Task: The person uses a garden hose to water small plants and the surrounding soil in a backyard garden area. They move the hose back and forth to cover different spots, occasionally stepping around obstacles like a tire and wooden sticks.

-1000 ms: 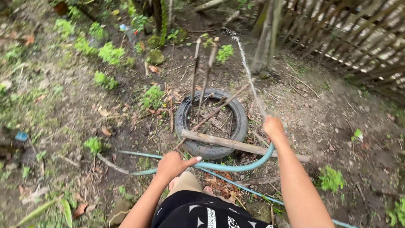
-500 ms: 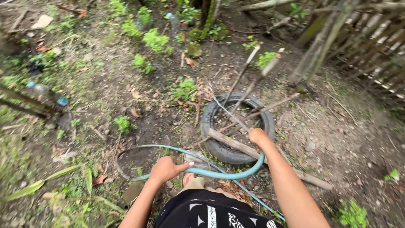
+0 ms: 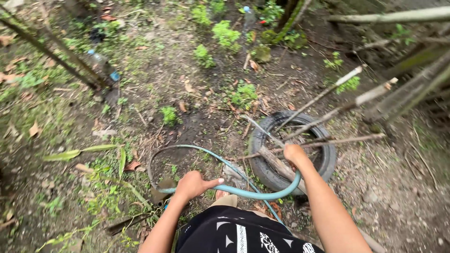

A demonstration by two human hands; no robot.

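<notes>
I hold: left hand (image 3: 194, 185) closed on teal hose (image 3: 243, 192) | right hand (image 3: 294, 154) gripping hose over old tyre (image 3: 328, 161) | hose looped, end at tyre, watering judged under way

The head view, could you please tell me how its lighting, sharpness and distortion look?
Head view: soft, even daylight with no hard shadows or glare; the left hand, hose and tyre are fairly sharp; the fence and poles at the edges are smeared; wide-angle bending shows toward the corners.
</notes>
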